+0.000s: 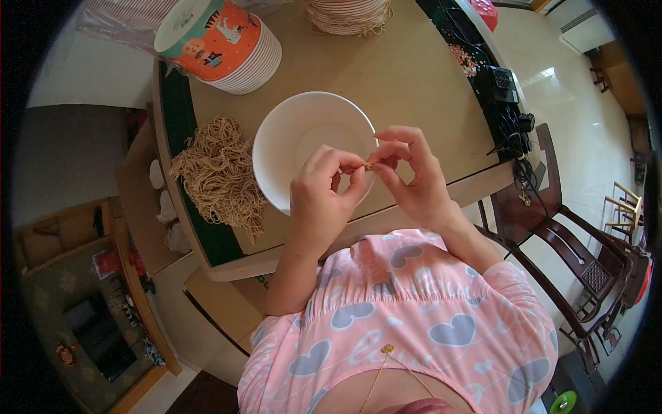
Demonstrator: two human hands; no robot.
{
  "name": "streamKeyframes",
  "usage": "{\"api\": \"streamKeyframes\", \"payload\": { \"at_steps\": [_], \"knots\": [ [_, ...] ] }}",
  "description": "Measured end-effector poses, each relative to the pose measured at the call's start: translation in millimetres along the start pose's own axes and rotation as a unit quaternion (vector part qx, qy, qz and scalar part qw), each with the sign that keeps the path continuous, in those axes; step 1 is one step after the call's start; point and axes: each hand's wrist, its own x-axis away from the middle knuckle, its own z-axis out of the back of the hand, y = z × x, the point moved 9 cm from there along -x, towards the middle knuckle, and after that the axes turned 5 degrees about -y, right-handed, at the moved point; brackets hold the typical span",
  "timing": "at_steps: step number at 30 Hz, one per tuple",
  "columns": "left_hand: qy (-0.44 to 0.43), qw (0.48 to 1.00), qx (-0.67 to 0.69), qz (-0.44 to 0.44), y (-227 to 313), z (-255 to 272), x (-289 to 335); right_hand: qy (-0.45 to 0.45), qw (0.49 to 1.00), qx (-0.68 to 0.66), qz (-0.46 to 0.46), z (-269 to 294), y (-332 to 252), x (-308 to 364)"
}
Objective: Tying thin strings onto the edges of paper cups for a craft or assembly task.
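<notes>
Over the near right rim of a wide white tub (276, 138), my two hands meet with fingertips pinched. My left hand (323, 193) is closed at thumb and forefinger on one end of a short bit of tan cord (368, 166). From the other side, my right hand (419, 176) pinches the same cord, its other fingers loosely curled. Most of the cord is hidden by the fingertips. To the left of the tub lies a tangled heap of tan cords (217, 172).
A stack of paper tubs (227, 52) with an orange and green print leans behind the heap. Another stack with tan cords (348, 15) stands at the far edge. Black cables and adapters (514, 131) line the table's right side, with a dark wooden chair (572, 248) beyond.
</notes>
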Motion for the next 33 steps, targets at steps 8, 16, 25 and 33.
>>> {"api": "streamKeyframes", "payload": {
  "at_steps": [8,16,25,33],
  "knots": [
    [0.03,0.999,-0.022,-0.04,6,3,1,-0.018,0.998,0.052,0.011,-2,-7,-4],
    [0.028,0.989,-0.126,-0.072,14,1,7,0.013,1.0,-0.001,-0.011,2,0,-1],
    [0.057,0.99,-0.116,-0.063,18,0,10,0.05,0.998,0.04,0.002,2,-4,1],
    [0.044,0.998,0.043,0.032,-11,3,6,0.052,0.998,0.03,-0.009,0,-6,0]
  ]
}}
